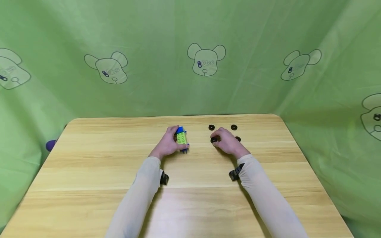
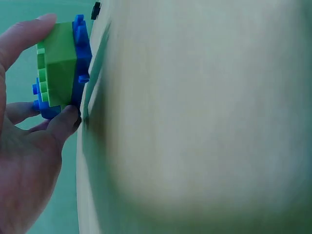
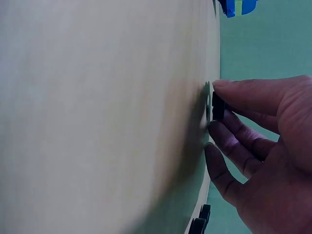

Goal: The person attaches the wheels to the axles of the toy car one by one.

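My left hand point(image 1: 168, 143) grips a toy block car body point(image 1: 181, 137), lime green with studs on top and a blue base and blue end. In the left wrist view the thumb and fingers lie at its two ends, and small blue pegs point(image 2: 84, 78) jut from the base. To the right, my right hand point(image 1: 228, 142) pinches a small black toy wheel point(image 1: 213, 140) between thumb and fingers. The right wrist view shows this wheel point(image 3: 218, 106) on edge to the camera, close to the tabletop; whether it touches the wood I cannot tell.
Two more black wheels, one on the left point(image 1: 211, 127) and one on the right point(image 1: 234, 127), lie behind the right hand. Another wheel point(image 1: 238, 138) is partly hidden by that hand. Green curtains surround the wooden table point(image 1: 89, 158); something purple point(image 1: 50, 145) shows past its left edge.
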`<action>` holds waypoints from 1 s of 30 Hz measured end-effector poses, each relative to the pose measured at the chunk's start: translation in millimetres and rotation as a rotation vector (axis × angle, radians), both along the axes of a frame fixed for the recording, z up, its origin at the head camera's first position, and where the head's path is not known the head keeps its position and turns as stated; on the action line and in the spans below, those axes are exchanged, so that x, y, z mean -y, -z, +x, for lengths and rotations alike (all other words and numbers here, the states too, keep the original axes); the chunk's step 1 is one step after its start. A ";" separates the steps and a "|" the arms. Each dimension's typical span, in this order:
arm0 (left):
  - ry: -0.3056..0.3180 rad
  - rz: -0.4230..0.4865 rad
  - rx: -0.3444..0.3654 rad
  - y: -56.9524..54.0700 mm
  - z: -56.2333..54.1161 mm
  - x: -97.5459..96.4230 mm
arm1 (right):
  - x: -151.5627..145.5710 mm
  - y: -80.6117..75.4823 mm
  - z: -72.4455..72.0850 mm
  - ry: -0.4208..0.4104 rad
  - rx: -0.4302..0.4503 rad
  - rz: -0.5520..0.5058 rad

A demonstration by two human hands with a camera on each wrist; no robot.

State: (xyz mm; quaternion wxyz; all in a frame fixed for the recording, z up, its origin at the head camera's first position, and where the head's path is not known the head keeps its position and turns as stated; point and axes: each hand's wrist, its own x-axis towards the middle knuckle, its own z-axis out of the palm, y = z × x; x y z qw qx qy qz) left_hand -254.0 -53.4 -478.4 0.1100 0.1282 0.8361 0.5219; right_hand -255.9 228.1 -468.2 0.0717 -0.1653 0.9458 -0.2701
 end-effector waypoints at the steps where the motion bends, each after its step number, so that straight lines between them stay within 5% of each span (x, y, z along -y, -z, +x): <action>1: -0.004 0.023 0.003 -0.5 0.7 0.4 | 0.1 -1.1 0.7 0.001 0.002 -0.002; 17: -0.025 0.348 -0.003 -18.0 24.5 7.1 | 0.9 -21.8 18.1 0.006 -0.029 -0.055; 25: -0.011 0.521 0.105 -26.1 38.4 4.7 | 4.4 -29.4 27.4 0.001 -0.038 -0.060; 30: -0.039 0.624 0.142 -21.3 45.5 1.3 | 11.2 -36.0 37.8 -0.013 -0.056 -0.057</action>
